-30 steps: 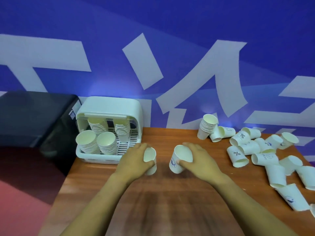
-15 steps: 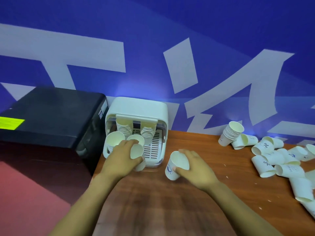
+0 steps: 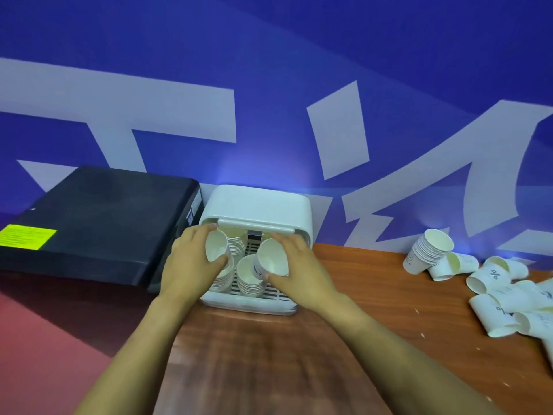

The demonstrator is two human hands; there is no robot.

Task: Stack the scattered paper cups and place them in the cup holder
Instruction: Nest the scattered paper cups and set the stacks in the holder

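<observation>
Nearest, two bare forearms reaching forward over the wooden table (image 3: 269, 354). Left hand (image 3: 191, 265) curled round a white paper cup (image 3: 216, 245), thumb under the rim, fingers over the top, open mouth tipped back toward the camera. Right hand (image 3: 299, 271) just beside it, gripping a second paper cup (image 3: 270, 259) with a blue mark on its side, thumb low at the rim, fingers spread over the far wall, mouth likewise facing back.

Directly beneath and between both hands, the white cup holder (image 3: 254, 205), standing at the table's left end, front open. Inside it, a stack of cups (image 3: 250, 277) upright between the two hands, another stack (image 3: 223, 281) under the left thumb, and a further stack (image 3: 236, 247) hanging behind the left hand's cup. Both held cups level with the holder's opening, above the slatted floor; contact with the stacks not discernible.

Well off beyond the right hand, scattered cups (image 3: 493, 283) lying on their sides, and a short leaning stack (image 3: 428, 250) near the wall. Past the left hand, a black box (image 3: 98, 223) with a yellow label. Farthest back, a blue wall (image 3: 299, 70) with pale lettering.
</observation>
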